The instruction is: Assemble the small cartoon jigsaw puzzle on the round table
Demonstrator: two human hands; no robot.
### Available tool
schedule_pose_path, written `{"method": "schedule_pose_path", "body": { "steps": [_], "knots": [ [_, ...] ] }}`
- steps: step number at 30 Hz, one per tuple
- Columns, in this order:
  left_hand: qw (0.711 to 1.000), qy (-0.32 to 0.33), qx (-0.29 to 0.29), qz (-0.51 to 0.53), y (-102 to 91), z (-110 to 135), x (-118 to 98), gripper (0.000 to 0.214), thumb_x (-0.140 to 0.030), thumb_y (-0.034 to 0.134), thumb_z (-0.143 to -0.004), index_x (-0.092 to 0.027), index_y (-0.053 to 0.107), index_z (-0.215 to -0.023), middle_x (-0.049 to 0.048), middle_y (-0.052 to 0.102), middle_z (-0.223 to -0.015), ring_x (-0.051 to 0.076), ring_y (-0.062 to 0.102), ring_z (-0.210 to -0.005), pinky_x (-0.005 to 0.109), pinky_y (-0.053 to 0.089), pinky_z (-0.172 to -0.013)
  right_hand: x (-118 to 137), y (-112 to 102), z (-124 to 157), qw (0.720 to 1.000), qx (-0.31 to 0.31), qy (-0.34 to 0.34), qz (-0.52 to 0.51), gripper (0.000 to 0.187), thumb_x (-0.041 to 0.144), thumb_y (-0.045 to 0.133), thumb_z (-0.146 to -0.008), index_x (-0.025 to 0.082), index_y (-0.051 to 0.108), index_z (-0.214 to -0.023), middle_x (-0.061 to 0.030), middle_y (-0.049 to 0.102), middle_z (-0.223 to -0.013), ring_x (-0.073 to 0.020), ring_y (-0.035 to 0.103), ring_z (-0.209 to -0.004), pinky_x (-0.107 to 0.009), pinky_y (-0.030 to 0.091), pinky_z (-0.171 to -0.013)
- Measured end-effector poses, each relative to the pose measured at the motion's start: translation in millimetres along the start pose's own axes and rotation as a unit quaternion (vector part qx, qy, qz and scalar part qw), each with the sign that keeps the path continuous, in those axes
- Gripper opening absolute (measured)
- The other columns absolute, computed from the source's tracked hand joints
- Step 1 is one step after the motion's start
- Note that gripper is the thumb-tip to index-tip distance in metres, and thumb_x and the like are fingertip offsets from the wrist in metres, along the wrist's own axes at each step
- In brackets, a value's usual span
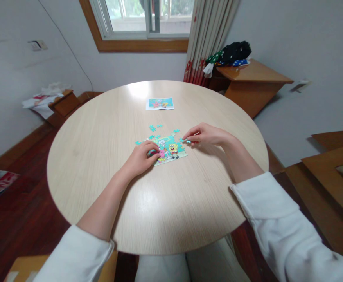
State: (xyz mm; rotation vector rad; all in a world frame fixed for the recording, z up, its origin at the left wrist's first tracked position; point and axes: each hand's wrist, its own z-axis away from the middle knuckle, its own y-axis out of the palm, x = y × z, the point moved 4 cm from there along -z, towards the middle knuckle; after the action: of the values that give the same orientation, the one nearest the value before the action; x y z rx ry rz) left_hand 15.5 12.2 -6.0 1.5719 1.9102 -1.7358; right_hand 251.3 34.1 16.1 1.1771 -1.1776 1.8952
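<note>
A partly assembled jigsaw puzzle (173, 150) lies flat on the round table, showing a yellow cartoon figure and others on turquoise. My left hand (143, 157) rests over its left side, covering that part, with thumb and curled fingers a little apart on the surface. At the puzzle's upper right, my right hand (208, 135) has thumb and fingertips pinched together at a small turquoise puzzle piece (188, 141), partly hidden by the fingers. Several loose turquoise pieces (152, 128) lie beyond the puzzle's far edge; another loose piece (138, 143) is near my left knuckles.
A creased picture sheet (160, 103) with a similar cartoon lies farther back on the pale round table (101, 129). Behind it are a window and a curtain (209, 31). A wooden cabinet (253, 74) bearing dark cloth stands back right, and papers (46, 98) lie at the left.
</note>
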Motion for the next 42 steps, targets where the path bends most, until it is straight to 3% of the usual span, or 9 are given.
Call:
{"method": "schedule_pose_path", "body": {
  "steps": [9, 17, 21, 26, 35, 42],
  "knots": [
    [1.000, -0.003, -0.003, 0.002, -0.6, -0.4, -0.1, 0.008, -0.024, 0.060, -0.080, -0.020, 0.066, -0.078, 0.0066, 0.067, -0.093, 0.020, 0.063, -0.091, 0.038, 0.049, -0.086, -4.8, 1.1, -5.0, 1.000, -0.005, 0.001, 0.013, 0.012, 0.027, 0.081, -0.065, 0.018, 0.073, -0.067, -0.0020, 0.066, -0.056, -0.0104, 0.056, -0.051, -0.024, 0.042, -0.049],
    [1.000, -0.010, -0.025, -0.004, -2.4, -0.8, 1.8, 0.009, -0.024, 0.058, -0.080, -0.019, 0.065, -0.076, 0.0069, 0.067, -0.092, 0.020, 0.063, -0.091, 0.036, 0.048, -0.085, -5.3, 1.7, -4.3, 1.000, -0.021, 0.001, 0.007, 0.012, 0.025, 0.079, -0.067, 0.017, 0.074, -0.074, -0.0045, 0.069, -0.063, -0.0130, 0.061, -0.057, -0.025, 0.042, -0.050],
    [0.998, -0.031, -0.051, -0.028, -5.8, -1.4, 5.5, 0.011, -0.023, 0.054, -0.079, -0.020, 0.064, -0.074, 0.0054, 0.067, -0.087, 0.019, 0.062, -0.084, 0.034, 0.048, -0.080, -6.3, 2.6, -6.3, 0.999, -0.038, 0.008, 0.010, 0.010, 0.021, 0.079, -0.067, 0.016, 0.071, -0.068, -0.0046, 0.067, -0.059, -0.0121, 0.059, -0.054, -0.025, 0.042, -0.050],
    [0.993, -0.054, -0.098, -0.047, -11.3, -1.2, 8.7, 0.011, -0.025, 0.054, -0.077, -0.020, 0.062, -0.073, 0.0038, 0.066, -0.080, 0.018, 0.059, -0.077, 0.031, 0.046, -0.073, -6.4, 5.1, -7.9, 0.998, -0.060, 0.004, -0.009, 0.012, 0.020, 0.078, -0.068, 0.017, 0.074, -0.079, -0.0045, 0.068, -0.062, -0.0139, 0.061, -0.058, -0.026, 0.045, -0.053],
    [0.989, -0.064, -0.122, -0.047, -14.3, -0.9, 9.3, 0.009, -0.022, 0.054, -0.076, -0.020, 0.061, -0.070, 0.0030, 0.065, -0.077, 0.017, 0.058, -0.075, 0.030, 0.045, -0.072, -7.4, 11.6, -7.4, 0.997, -0.072, 0.016, -0.036, 0.011, 0.018, 0.076, -0.067, 0.016, 0.065, -0.066, -0.0031, 0.064, -0.056, -0.0128, 0.058, -0.055, -0.025, 0.041, -0.050],
    [0.989, -0.073, -0.123, -0.039, -15.5, -0.7, 8.4, 0.008, -0.021, 0.056, -0.076, -0.020, 0.061, -0.070, 0.0032, 0.065, -0.077, 0.017, 0.058, -0.075, 0.031, 0.044, -0.072, -5.0, 5.2, -11.1, 0.989, -0.148, 0.013, -0.011, 0.011, 0.007, 0.069, -0.073, 0.016, 0.064, -0.069, -0.0023, 0.062, -0.058, -0.0114, 0.058, -0.055, -0.023, 0.038, -0.048]
  ]
}}
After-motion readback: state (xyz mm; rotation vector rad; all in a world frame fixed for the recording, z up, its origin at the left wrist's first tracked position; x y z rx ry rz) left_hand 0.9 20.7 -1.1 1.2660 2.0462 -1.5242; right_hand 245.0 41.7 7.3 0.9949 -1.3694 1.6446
